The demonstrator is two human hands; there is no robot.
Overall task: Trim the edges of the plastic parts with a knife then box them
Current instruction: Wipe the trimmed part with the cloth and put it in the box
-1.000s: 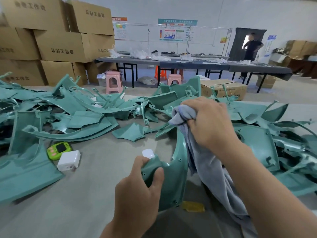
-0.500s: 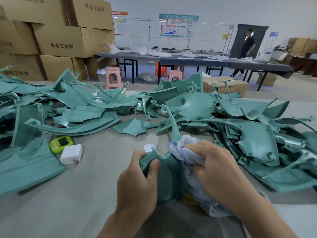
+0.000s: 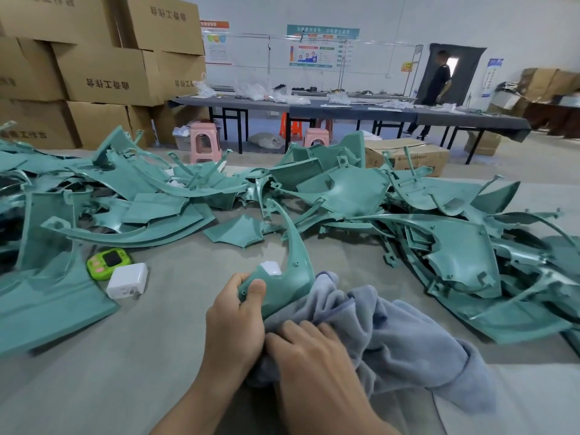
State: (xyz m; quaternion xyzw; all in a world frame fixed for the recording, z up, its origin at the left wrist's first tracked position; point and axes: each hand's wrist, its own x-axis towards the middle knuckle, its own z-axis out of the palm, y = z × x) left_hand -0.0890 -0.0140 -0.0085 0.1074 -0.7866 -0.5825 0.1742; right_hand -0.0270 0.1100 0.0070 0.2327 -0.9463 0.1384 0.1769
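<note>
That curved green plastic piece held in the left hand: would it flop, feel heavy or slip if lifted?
Probably stiff: the curved green piece holds its long horn upright though the left hand grips only its base. Likely light for its size, as its walls look thin. Its sheen suggests it might slip; the grey cloth bunched against it may help grip.

Stacked cardboard boxes [image 3: 103, 73] stand beside long dark tables [image 3: 345, 113] and pink stools [image 3: 204, 142], before a white wall [image 3: 470, 20].
</note>
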